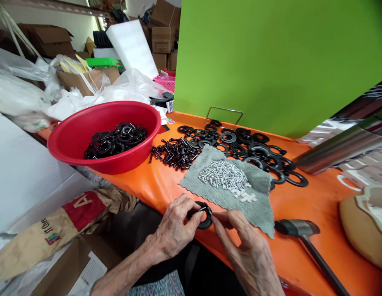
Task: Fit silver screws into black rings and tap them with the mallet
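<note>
Close to the table's front edge, a black ring point(205, 223) with a short dark piece across its top is pinched between the thumb and fingers of my left hand point(175, 224). My right hand point(240, 240) presses its thumb and forefinger together at the ring's right side; any tiny part between them is hidden. Just beyond lies a grey-green cloth point(259, 211), carrying a heap of small silver pins point(222, 174) and several little white pieces point(245, 195). Behind the cloth are a pile of dark bolt-like pieces point(178, 154) and many loose black rings point(238, 149).
A red basin point(64, 144) of black assembled parts stands at the left. To the right rest a mallet point(297, 227), a tan container point(360, 222) and a shiny metal cylinder point(329, 144). A green panel point(271, 61) rises behind the orange table point(135, 181); an open carton point(86, 263) sits below left.
</note>
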### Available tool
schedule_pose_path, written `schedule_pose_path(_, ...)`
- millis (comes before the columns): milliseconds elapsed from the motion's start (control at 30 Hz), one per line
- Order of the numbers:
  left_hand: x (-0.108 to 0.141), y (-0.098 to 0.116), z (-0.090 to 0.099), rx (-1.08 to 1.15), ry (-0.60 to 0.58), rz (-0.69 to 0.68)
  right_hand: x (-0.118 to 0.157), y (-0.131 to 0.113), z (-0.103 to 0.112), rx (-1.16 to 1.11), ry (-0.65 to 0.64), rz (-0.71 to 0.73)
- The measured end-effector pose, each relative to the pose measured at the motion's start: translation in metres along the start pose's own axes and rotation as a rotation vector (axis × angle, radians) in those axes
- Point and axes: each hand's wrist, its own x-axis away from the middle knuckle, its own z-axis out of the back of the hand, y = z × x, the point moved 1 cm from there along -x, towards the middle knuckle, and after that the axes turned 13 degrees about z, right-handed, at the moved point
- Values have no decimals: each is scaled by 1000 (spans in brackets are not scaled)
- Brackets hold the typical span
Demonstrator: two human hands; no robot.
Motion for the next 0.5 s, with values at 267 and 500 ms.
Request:
schedule_pose_path(267, 2, 1, 9, 88, -96, -11, 10, 16, -15, -121, 4, -63)
schedule_pose_path(500, 1, 8, 22, 110, -242, 20, 6, 12, -6, -219, 23, -157)
